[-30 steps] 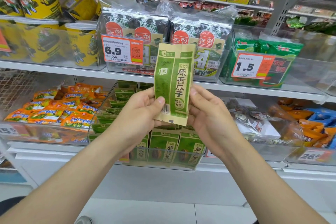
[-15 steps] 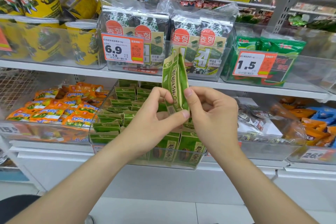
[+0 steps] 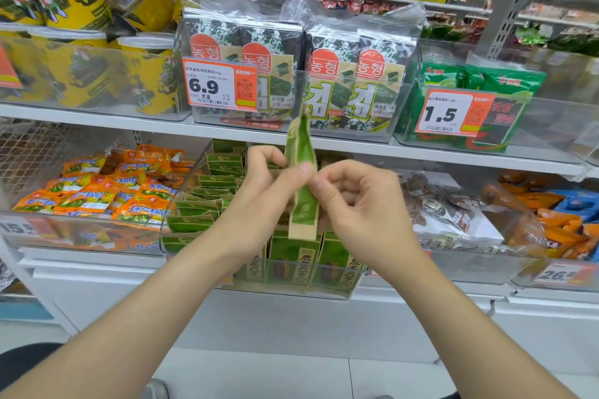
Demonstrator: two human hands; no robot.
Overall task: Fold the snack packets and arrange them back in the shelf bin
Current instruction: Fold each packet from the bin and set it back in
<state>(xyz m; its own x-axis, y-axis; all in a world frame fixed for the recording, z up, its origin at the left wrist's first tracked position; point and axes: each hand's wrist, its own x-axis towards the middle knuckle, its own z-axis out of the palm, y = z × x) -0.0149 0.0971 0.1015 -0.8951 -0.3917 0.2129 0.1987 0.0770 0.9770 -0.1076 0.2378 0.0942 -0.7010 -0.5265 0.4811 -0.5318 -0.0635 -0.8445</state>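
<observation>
A narrow green-and-tan paper snack packet (image 3: 304, 211) stands upright in the air, creased lengthwise so that it looks like a thin strip. It is held in front of the white metal shelf (image 3: 421, 152), above the clear plastic shelf bin (image 3: 355, 282). Both hands are close together and clamped on it at mid-height. The left hand (image 3: 259, 194) pinches it with the thumb across its front, and the right hand (image 3: 356, 204) pinches its right edge with curled fingers. The packet's top reaches the shelf edge above and its tan bottom hangs just over the row of upright green packets (image 3: 291, 266) at the bin's front. More green packets (image 3: 220, 178) lie stacked farther back in that bin. Left of it is a bin of orange snack bags (image 3: 97, 191). On the shelf above stand dark seaweed packs (image 3: 291, 68) behind an orange 6.9 price tag (image 3: 220, 84), with yellow printed cups (image 3: 81, 68) to their left.
</observation>
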